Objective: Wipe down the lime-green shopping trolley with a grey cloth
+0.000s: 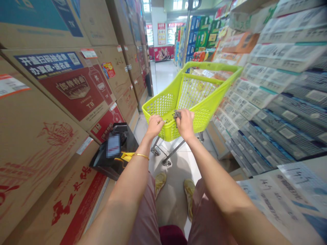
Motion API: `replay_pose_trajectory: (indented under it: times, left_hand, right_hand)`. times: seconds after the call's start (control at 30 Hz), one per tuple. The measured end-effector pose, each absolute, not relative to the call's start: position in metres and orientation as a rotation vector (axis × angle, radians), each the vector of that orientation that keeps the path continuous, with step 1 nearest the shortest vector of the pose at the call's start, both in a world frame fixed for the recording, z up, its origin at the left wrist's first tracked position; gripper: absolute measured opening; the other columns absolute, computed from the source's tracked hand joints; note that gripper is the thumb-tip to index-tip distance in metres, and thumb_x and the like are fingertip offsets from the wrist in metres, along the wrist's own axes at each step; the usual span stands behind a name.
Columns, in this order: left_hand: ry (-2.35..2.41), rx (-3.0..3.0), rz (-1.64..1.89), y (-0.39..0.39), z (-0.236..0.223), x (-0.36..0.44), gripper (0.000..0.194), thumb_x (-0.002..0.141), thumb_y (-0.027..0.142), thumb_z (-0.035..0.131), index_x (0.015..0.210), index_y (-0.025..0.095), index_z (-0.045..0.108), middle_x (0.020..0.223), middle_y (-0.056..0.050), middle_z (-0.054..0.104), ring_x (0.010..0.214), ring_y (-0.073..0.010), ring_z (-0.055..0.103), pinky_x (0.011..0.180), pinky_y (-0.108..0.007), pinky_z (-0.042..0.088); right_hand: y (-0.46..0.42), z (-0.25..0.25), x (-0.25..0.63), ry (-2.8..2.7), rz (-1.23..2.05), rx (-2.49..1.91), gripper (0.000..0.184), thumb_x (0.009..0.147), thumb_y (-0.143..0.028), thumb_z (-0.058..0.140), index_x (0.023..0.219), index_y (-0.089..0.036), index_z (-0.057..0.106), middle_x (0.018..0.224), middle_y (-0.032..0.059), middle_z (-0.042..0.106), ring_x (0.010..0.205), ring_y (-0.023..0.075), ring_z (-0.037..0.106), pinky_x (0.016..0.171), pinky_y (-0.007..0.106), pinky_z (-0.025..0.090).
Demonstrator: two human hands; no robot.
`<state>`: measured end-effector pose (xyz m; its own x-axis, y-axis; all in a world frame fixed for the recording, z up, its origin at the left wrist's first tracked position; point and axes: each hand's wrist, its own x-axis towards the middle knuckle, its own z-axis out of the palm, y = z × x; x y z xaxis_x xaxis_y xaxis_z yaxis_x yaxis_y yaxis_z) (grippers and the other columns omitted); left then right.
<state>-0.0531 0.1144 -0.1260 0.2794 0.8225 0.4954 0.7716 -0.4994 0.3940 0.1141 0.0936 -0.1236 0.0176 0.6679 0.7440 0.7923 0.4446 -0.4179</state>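
- On my far left, brown cardboard cartons [57,149] stand stacked like a wall, one printed with a red ship, with white price tags [89,53] stuck along them.
- A blue sign [49,63] with white lettering and a QR code sits above a dark red T6 carton front [78,90].
- Beside the lower cartons is a black bag [100,163], with something yellow [127,156] showing at its side and a blurred-out patch on it.
- My left hand [154,126], with a gold bracelet [141,156] at the wrist, is closed over the near edge of the trolley, fingers curled together.
- My yellow shoes [160,182] are on the pale floor below, well apart from each other.
- The lime-green shopping trolley [170,133] stands right in front of me in the aisle, its basket opening away from my hands.
- My right hand [186,123] is wrapped round the same edge, just beside the left; a small grey thing [176,114] pokes out by its thumb side, and I cannot tell whether I pinch it or it belongs to the trolley.
- Farther up the aisle are green cartons [203,37].
- To my right, plastic-wrapped packs [278,61] rise in sloping, blurred rows, above a handwritten price sheet [296,173].
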Motion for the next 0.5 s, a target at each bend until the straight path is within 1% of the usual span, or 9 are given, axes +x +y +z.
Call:
replay_pose_trajectory:
  times: [0.13,0.27,0.37,0.5]
  left_hand:
    - [1.570,2.442,1.061,0.115,-0.126,-0.051,0.031,0.075,0.016,0.043,0.050,0.022,0.026,0.063,-0.002,0.047,0.074,-0.0182,0.045,0.078,-0.033,0.037]
    - [1.592,2.449,1.047,0.115,-0.125,-0.051,0.031,0.075,0.017,0.043,0.049,0.022,0.027,0.063,-0.002,0.048,0.073,-0.0185,0.045,0.080,-0.034,0.038]
    - [1.562,2.465,1.045,0.115,-0.125,-0.052,0.031,0.077,0.017,0.041,0.049,0.022,0.028,0.062,-0.002,0.047,0.072,-0.0178,0.045,0.082,-0.034,0.039]
    - [1.539,2.457,1.085,0.114,-0.125,-0.054,0.032,0.080,0.018,0.040,0.050,0.021,0.030,0.061,-0.001,0.047,0.071,-0.0164,0.047,0.090,-0.035,0.038]
  right_hand:
    - [0.082,-0.126,0.093,-1.795,-0.143,-1.249,0.025,0.080,-0.013,0.039,0.100,-0.017,0.055,0.103,0.0103,0.059,0.101,0.0229,0.046,0.093,0.039,0.029]
    - [0.074,-0.132,0.078,-1.976,-0.118,-1.172,0.024,0.084,-0.020,0.041,0.102,-0.016,0.056,0.109,0.0108,0.058,0.102,0.0228,0.044,0.093,0.037,0.030]
    - [0.075,-0.132,0.081,-2.032,-0.110,-1.132,0.025,0.085,-0.022,0.043,0.105,-0.016,0.057,0.110,0.0103,0.058,0.101,0.0231,0.043,0.093,0.037,0.031]
    - [0.082,-0.126,0.100,-1.989,-0.142,-1.138,0.025,0.082,-0.018,0.046,0.104,-0.017,0.057,0.108,0.0102,0.058,0.101,0.0237,0.044,0.093,0.038,0.032]
